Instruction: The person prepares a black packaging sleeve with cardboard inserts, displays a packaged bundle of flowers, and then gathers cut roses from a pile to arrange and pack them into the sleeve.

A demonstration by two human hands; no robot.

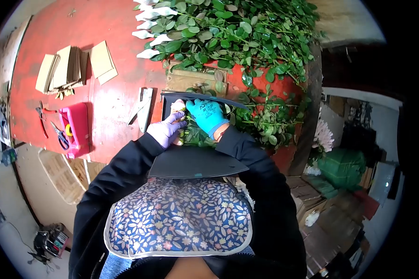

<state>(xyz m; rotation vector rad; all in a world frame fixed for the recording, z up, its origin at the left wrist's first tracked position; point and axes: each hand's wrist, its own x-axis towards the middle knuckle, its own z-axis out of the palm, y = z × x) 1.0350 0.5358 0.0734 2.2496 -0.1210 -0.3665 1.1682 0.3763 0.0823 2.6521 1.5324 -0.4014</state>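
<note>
A black sheet lies folded open at the table's front, with its far flap standing up behind the flowers. Several pink roses lie on it, heads to the left and green leaves to the right. My left hand, in a purple glove, rests its stretched, parted fingers against the rose heads. Beside it, my right hand wears a teal glove; its fingers curl around a rose just below the head. The leaves and that hand hide part of the stems.
White-netted flower heads and leafy stems pile up at the back. A stapler, cardboard pieces, red-handled pliers, scissors and a pink holder sit on the red table to the left.
</note>
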